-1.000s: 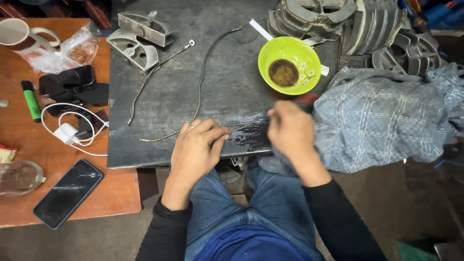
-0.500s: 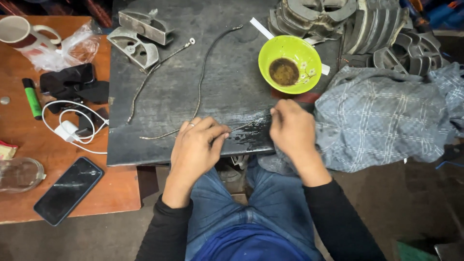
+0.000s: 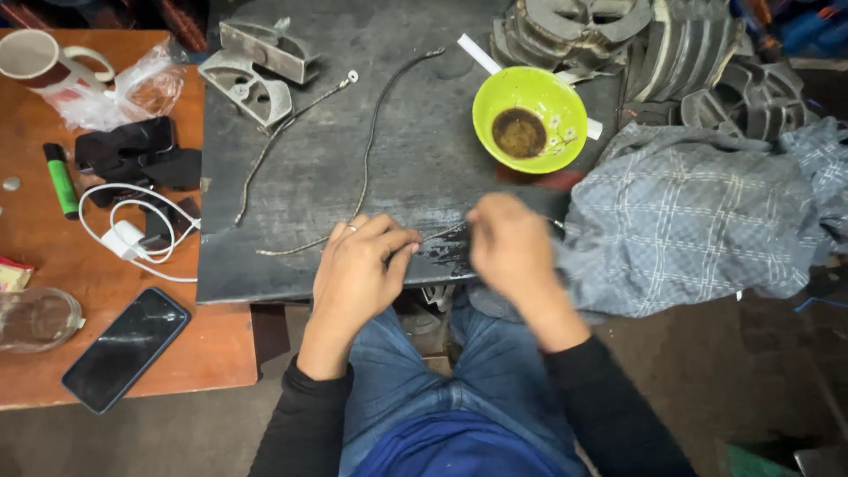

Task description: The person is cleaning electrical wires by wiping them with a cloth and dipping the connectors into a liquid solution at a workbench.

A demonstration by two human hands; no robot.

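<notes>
My left hand (image 3: pixel 360 265) and my right hand (image 3: pixel 508 243) rest at the near edge of a dark worn board (image 3: pixel 406 124). Between them runs a thin metal cable (image 3: pixel 442 233); both hands pinch it, the left with a ring on one finger. The cable's free end trails left along the board (image 3: pixel 291 248). Two more thin cables lie further back, one (image 3: pixel 371 141) curving up the middle and one (image 3: pixel 283 132) with a small eyelet at its far end. A wet dark patch shows on the board under the pinched stretch.
A green bowl (image 3: pixel 530 102) with brown liquid stands right of centre. Grey checked cloth (image 3: pixel 698 221) lies at right, metal castings (image 3: pixel 256 71) and ribbed parts (image 3: pixel 671 53) at the back. The wooden table at left holds a phone (image 3: pixel 126 348), charger (image 3: pixel 124 237), marker (image 3: pixel 62 181), mug (image 3: pixel 40 57) and glass jar (image 3: pixel 35 318).
My right hand has shifted slightly along the cable; the left hand stays pinched on it. Nothing else on the board has moved.
</notes>
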